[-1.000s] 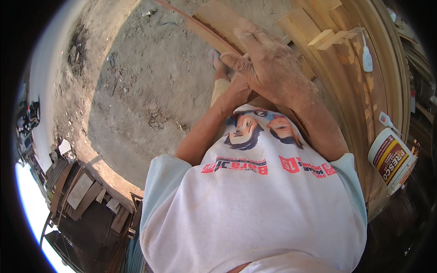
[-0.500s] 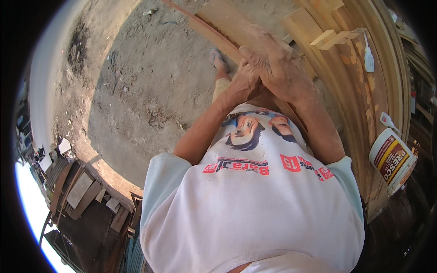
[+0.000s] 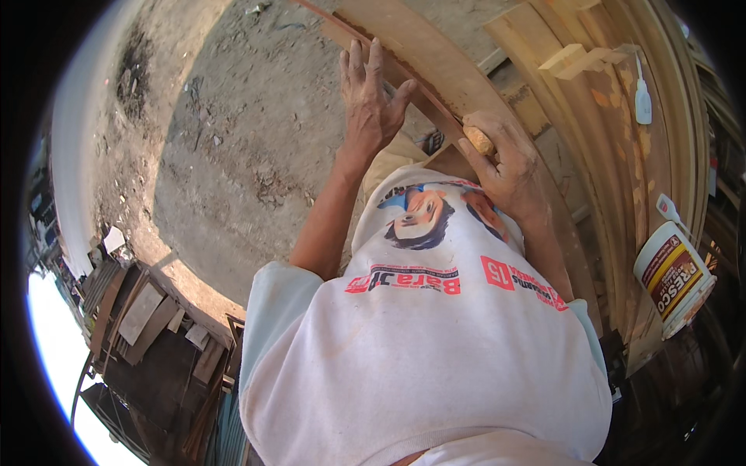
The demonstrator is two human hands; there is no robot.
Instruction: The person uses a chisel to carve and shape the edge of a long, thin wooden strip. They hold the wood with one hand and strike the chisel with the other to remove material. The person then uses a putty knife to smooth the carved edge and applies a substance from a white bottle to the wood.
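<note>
A long wooden plank [image 3: 439, 54] runs from the far side toward my body, with a reddish narrow edge on its left. My left hand [image 3: 373, 109] is open, its fingers spread over the left edge of the plank; whether it presses on the wood I cannot tell. Nearer my body, my right hand [image 3: 509, 167] is closed around a small rough tan lump [image 3: 478, 140], its thumb and fingers gripping it at the plank's edge. The palm side of the right hand is hidden.
On the right lie several stacked boards [image 3: 590, 147], with short wood offcuts [image 3: 575, 60] and a white squeeze bottle [image 3: 643, 101] on them. A labelled white tub [image 3: 673, 272] stands at the boards' near end. Scrap wood [image 3: 144, 318] is piled at lower left.
My hands were together over the plank and have parted. The left moved forward and left with fingers spreading; the right drew back, and the tan lump now shows in it.
</note>
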